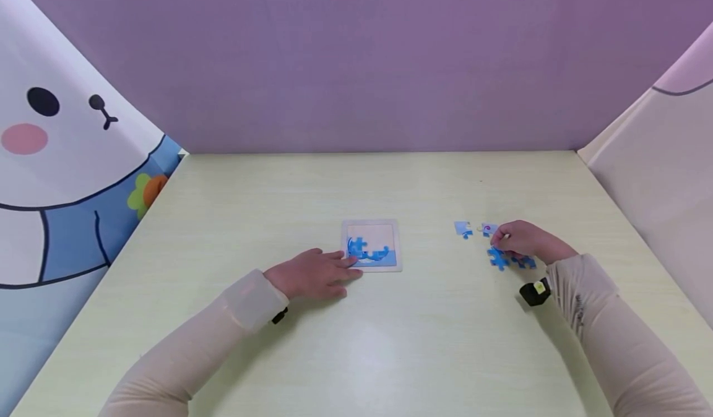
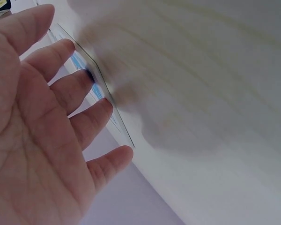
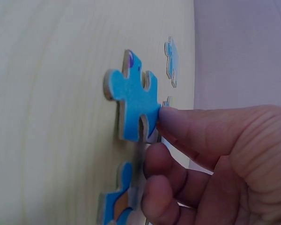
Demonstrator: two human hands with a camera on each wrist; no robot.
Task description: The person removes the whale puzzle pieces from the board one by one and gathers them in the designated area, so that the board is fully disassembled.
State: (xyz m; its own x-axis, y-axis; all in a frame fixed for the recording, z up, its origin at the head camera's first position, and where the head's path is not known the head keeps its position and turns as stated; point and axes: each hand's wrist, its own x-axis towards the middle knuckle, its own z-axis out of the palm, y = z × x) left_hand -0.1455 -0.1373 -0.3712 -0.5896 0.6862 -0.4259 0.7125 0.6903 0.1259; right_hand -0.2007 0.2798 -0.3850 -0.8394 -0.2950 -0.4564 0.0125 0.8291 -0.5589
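My left hand lies with its fingers spread, fingertips right at the lower left of a square puzzle tray. Inside the tray are several joined blue puzzle pieces. In the left wrist view, the palm shows and the fingers partly cover the tray. My right hand pinches the edge of a blue puzzle piece between thumb and forefinger, low over the table. Its other fingers are curled. Another blue piece with a brown patch lies beside those fingers.
A loose light-blue piece and another piece lie beyond the right hand; more blue pieces are under it. The pale wooden table ends at a purple backdrop. Printed cloths hang at both sides.
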